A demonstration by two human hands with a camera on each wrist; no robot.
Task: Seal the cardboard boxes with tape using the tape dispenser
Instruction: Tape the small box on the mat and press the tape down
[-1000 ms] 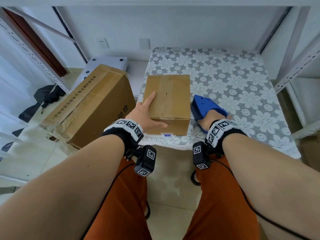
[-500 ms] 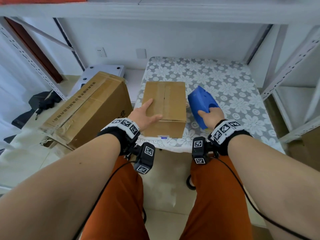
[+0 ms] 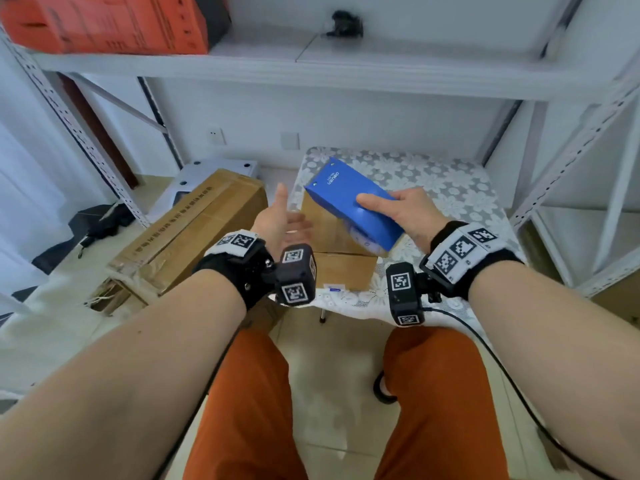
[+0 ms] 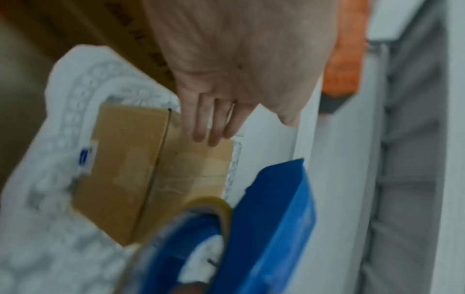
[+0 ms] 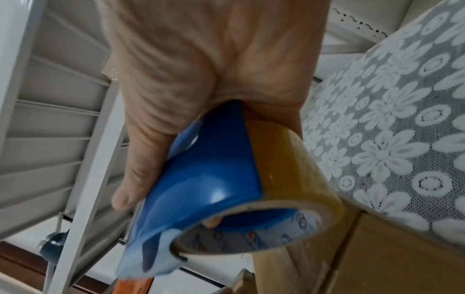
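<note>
We are gripping the blue tape dispenser (image 3: 353, 202) in our right hand (image 3: 412, 211), holding it tilted above the small cardboard box (image 3: 341, 268) on the table (image 3: 450, 181). Our left hand (image 3: 280, 220) is hovering spread, seemingly just off the box.

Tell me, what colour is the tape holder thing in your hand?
Blue. The tape dispenser in the right hand shows best in the head view.

White lettering on the blue tape dispenser (image 3: 349, 202) is too small to read. Dark print runs along the large cardboard box (image 3: 194, 223), illegible. Wrist bands (image 3: 460, 247) carry black-and-white square markers.
</note>
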